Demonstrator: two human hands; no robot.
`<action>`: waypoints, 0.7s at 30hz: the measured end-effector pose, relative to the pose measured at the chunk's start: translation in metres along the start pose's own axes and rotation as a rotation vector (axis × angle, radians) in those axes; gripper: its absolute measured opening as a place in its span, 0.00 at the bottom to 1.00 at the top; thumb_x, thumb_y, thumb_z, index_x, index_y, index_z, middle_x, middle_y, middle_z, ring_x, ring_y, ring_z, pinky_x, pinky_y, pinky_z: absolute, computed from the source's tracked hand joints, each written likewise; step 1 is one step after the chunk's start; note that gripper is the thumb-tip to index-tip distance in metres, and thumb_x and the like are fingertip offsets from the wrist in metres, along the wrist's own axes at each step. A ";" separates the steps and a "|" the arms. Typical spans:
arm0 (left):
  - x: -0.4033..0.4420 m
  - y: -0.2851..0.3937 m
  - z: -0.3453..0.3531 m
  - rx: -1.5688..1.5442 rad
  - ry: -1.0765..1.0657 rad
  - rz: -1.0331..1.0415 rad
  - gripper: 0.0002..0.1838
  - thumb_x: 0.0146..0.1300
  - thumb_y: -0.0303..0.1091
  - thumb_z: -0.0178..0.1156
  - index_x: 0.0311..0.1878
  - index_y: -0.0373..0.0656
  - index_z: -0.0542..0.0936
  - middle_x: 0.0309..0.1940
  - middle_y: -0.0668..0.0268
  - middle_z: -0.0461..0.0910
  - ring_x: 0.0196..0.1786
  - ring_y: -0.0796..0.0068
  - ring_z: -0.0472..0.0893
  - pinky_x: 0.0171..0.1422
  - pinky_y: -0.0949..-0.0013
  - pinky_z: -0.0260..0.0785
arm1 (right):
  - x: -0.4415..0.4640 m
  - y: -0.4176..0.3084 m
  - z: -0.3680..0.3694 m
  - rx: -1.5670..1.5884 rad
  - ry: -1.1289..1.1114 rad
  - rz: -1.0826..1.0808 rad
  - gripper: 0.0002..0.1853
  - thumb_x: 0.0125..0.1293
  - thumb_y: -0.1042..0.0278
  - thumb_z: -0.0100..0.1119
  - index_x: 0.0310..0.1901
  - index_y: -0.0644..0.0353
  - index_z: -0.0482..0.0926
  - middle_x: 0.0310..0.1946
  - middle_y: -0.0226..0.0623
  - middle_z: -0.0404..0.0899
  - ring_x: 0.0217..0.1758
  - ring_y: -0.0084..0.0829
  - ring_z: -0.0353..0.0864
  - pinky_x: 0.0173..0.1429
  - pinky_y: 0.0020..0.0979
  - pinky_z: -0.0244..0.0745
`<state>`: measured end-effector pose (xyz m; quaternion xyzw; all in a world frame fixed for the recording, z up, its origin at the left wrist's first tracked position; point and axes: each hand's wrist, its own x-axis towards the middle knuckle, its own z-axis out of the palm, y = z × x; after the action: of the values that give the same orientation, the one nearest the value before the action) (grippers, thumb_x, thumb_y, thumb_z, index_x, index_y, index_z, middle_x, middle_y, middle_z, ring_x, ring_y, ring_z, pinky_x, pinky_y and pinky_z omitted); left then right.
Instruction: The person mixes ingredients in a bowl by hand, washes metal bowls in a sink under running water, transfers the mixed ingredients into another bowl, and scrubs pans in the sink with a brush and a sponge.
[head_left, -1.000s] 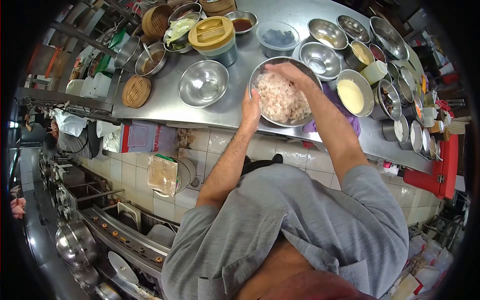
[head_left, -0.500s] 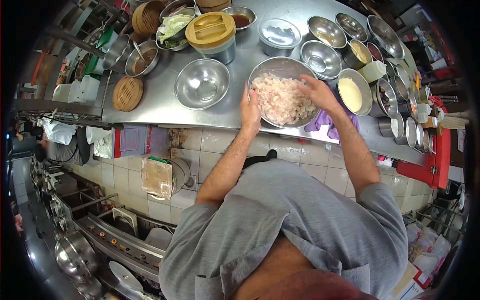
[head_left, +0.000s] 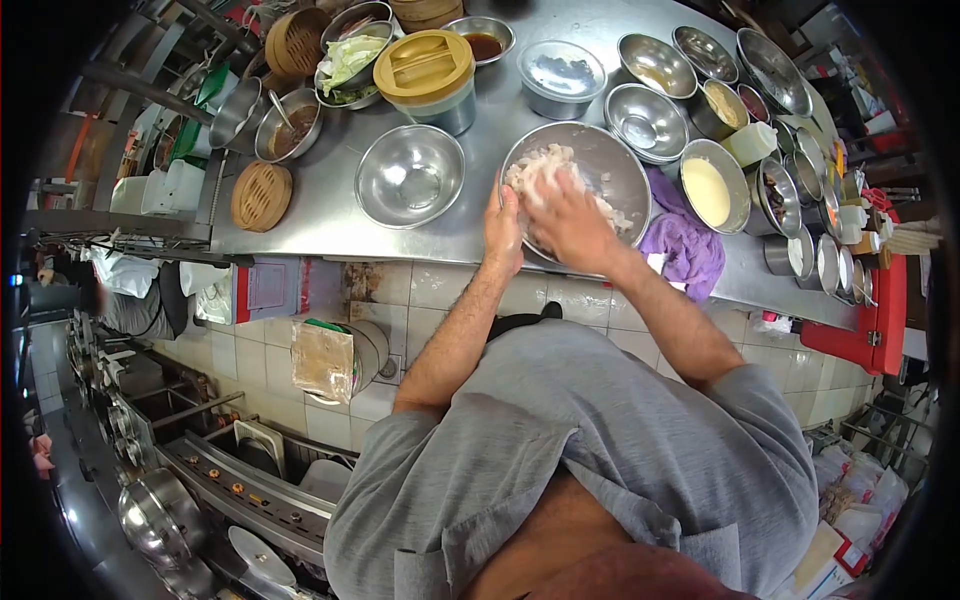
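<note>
A steel bowl (head_left: 625, 180) stands near the front edge of the steel table, with chopped pale meat (head_left: 548, 165) heaped toward its left side. My left hand (head_left: 503, 232) grips the bowl's left rim, thumb on the inside. My right hand (head_left: 570, 222) is inside the bowl, lying on the meat with its fingers spread and somewhat blurred. An empty steel bowl (head_left: 410, 177) sits to the left. Right of the meat bowl are a purple cloth (head_left: 683, 250) and a bowl of pale yellow liquid (head_left: 708, 190).
Behind stand a yellow-lidded tub (head_left: 425, 75), a clear-lidded container (head_left: 562, 75) and stacked steel bowls (head_left: 645, 120). A bamboo steamer lid (head_left: 262, 196) lies at the left. Several small containers crowd the right end. A bin (head_left: 325, 362) is on the floor.
My right hand has moved from the bowl's right side down and left onto the meat. The meat is now pushed leftward, baring the bowl's right side. My left hand stays at the rim.
</note>
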<state>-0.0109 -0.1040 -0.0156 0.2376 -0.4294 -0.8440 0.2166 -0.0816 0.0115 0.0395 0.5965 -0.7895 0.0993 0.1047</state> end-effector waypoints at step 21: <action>-0.003 -0.005 0.004 0.001 0.039 -0.008 0.31 0.69 0.45 0.45 0.69 0.38 0.51 0.65 0.54 0.59 0.67 0.65 0.59 0.68 0.67 0.53 | 0.037 0.036 -0.009 0.131 -0.645 0.191 0.36 0.40 0.65 0.67 0.57 0.38 0.69 0.57 0.45 0.62 0.60 0.48 0.65 0.56 0.45 0.70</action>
<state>-0.0119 -0.0970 -0.0172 0.2557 -0.4244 -0.8400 0.2213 -0.1256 -0.0101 0.0577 0.5260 -0.8262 -0.0346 -0.1990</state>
